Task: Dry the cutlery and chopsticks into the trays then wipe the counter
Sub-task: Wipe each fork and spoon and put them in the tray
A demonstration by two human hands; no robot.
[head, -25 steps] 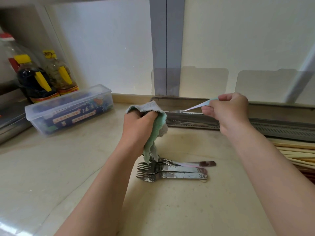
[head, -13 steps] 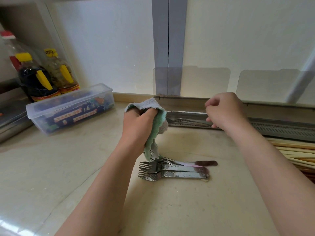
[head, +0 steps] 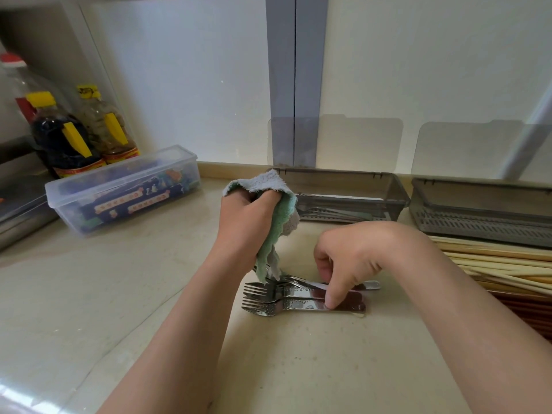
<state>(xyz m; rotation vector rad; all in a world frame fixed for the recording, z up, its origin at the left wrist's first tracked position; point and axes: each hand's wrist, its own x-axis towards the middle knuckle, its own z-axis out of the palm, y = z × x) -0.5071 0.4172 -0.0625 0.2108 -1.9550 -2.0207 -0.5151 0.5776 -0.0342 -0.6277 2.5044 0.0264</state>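
Observation:
My left hand (head: 245, 222) grips a green and grey cloth (head: 263, 183), held above the counter (head: 298, 369); the cloth's tail hangs down onto a small pile of wet steel forks (head: 268, 297). My right hand (head: 358, 252) reaches down onto that pile, thumb and index finger pinching a fork handle. Behind them stands a grey tray (head: 397, 189) with cutlery lying in it. A second grey tray (head: 478, 225) with a slotted floor sits to its right. Pale chopsticks (head: 493, 264) lie in a heap in front of the second tray.
A clear lidded plastic box (head: 119, 195) stands at the back left, with two sauce bottles (head: 65, 138) behind it. A steel edge (head: 18, 213) shows at the far left. Both trays' tinted lids (head: 358, 141) stand raised against the wall.
My right hand lowered a light-blue-handled piece into the left tray, let it go, then came down onto the fork pile. My left hand with the cloth barely moved.

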